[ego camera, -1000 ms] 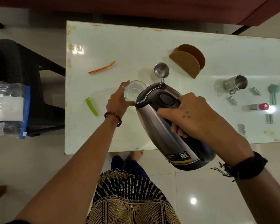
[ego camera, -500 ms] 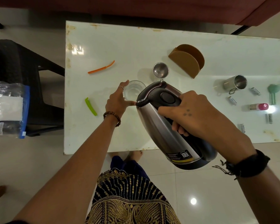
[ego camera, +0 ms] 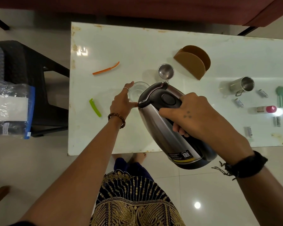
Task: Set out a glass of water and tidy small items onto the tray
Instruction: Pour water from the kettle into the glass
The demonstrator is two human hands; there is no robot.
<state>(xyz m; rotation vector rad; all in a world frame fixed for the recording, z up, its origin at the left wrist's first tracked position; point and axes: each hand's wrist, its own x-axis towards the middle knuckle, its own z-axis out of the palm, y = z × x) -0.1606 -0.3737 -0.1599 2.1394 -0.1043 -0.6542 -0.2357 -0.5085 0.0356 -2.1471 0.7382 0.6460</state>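
Note:
A clear glass (ego camera: pixel 136 91) stands on the white table (ego camera: pixel 137 46), and my left hand (ego camera: pixel 121 103) wraps around its left side. My right hand (ego camera: pixel 191 116) grips the handle of a steel electric kettle (ego camera: pixel 157 126) with a black lid, tilted so its spout end hangs over the glass. The kettle hides the glass's right side. Small items lie at the right: several battery-like cells (ego camera: pixel 238 102), a pink-capped bottle (ego camera: pixel 266 109), a green clip (ego camera: pixel 280 95). An orange clip (ego camera: pixel 106 68) and a green clip (ego camera: pixel 95 107) lie at the left. No tray is in view.
A small steel cup (ego camera: pixel 166 71) stands just behind the kettle. A brown napkin holder (ego camera: pixel 193 63) sits behind it, and a steel mug (ego camera: pixel 243 86) lies on its side to the right. A dark chair with a plastic bag (ego camera: pixel 10 110) stands left of the table.
The kettle's base has risen slightly, tipping it a little further toward the glass. My left hand stays on the glass.

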